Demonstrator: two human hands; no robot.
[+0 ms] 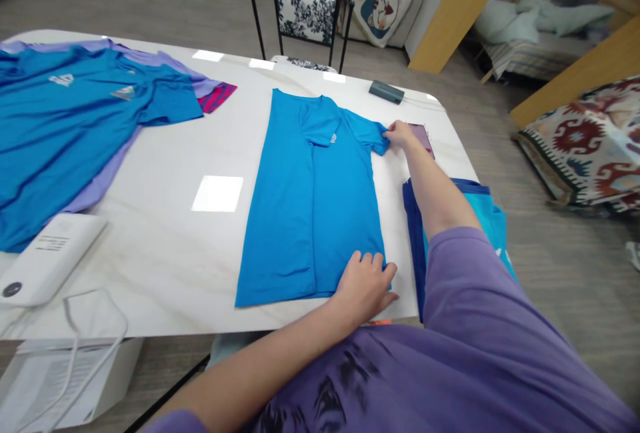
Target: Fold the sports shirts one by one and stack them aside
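A blue T-shirt (pixel 343 199) lies on the white table with its left side folded over toward the middle, that sleeve resting on top near the collar. At the end of the other sleeve, my right hand (pixel 400 134) is closed, pinching the cuff between thumb and fingers. My left hand (pixel 365 286) is at the shirt's near right corner, its fingers curled on the hem and partly hiding it. Beside my right forearm lies a stack of folded navy and turquoise cloth (pixel 493 219), partly covered by my arm.
More shirts, blue (pixel 75 119) over lilac (pixel 100 179), are spread on the table's (pixel 170 253) left. A white device (pixel 53 253) with a cable (pixel 75 326) lies near the front. A dark case (pixel 386 91) and a phone-like item (pixel 423 136) sit at far right. A chair (pixel 305 16) stands behind.
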